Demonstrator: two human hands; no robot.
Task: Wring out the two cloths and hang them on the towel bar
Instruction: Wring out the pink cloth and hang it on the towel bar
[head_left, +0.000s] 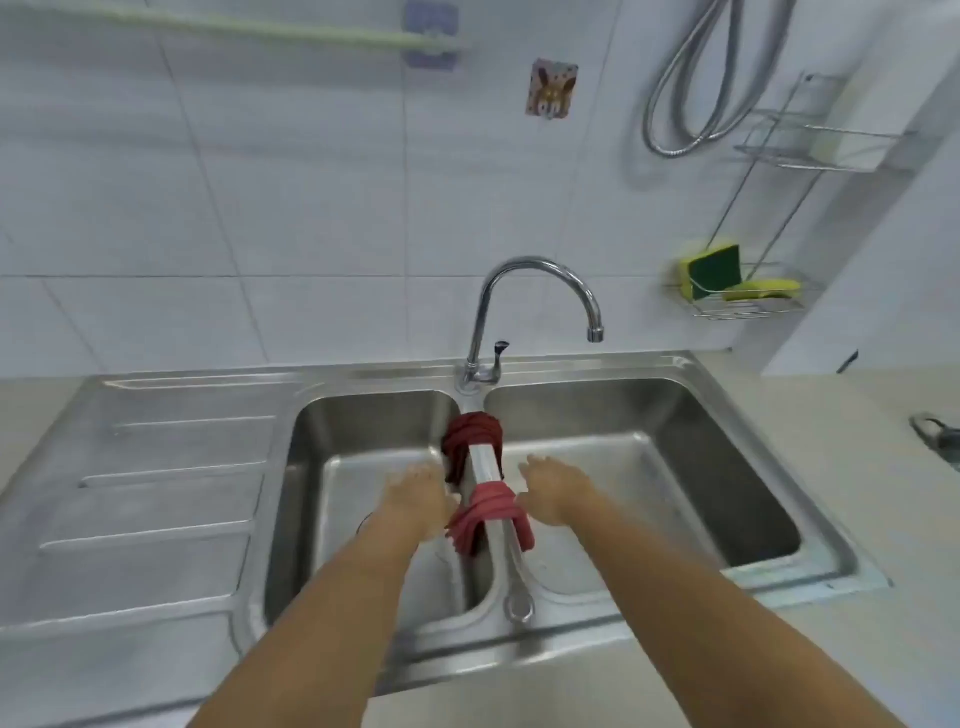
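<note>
Two red cloths lie draped over the steel divider between the sink's two basins. The dark red cloth (470, 441) is the farther one, the lighter pink-red cloth (488, 517) the nearer. My left hand (415, 499) hovers over the left basin, right beside the pink-red cloth, fingers spread. My right hand (553, 491) is over the right basin on the cloth's other side, also open. Neither hand grips a cloth. The pale green towel bar (234, 28) runs along the tiled wall at the top left.
A double steel sink (753, 566) with a drainboard (156, 493) on the left. A curved tap (524, 291) rises behind the divider. A wire rack holding sponges (727, 275) hangs at the right wall, and a shower hose (691, 104) loops above it.
</note>
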